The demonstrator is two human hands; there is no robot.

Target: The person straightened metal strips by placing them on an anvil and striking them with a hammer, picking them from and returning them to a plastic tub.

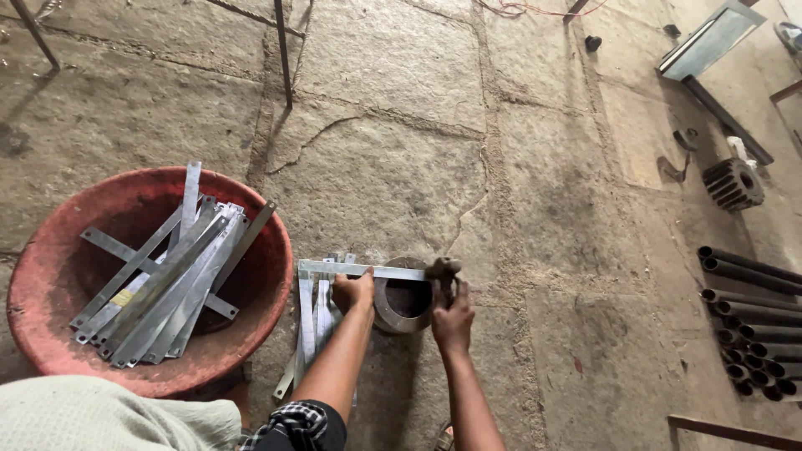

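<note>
The left hand [352, 291] presses down on a flat metal strip [363, 270], fingers curled over it near its left part, pinning it against the top of a heavy steel ring [403, 305] that stands on the stone floor [535, 209]. The strip lies roughly level across the ring, reaching from a small pile of strips [313, 326] on the left to the right hand. The right hand [452, 316] is closed around the handle of a hammer [443, 269], whose dark head sits at the strip's right end, just over the ring's rim; whether head and strip touch I cannot tell

The pile of loose strips lies on the floor under and beside the left forearm. Left of it stands a red basin [50, 250] filled with more strips. At the right edge lie stacked dark pipes [748, 321], and above them a toothed gear [733, 184]
</note>
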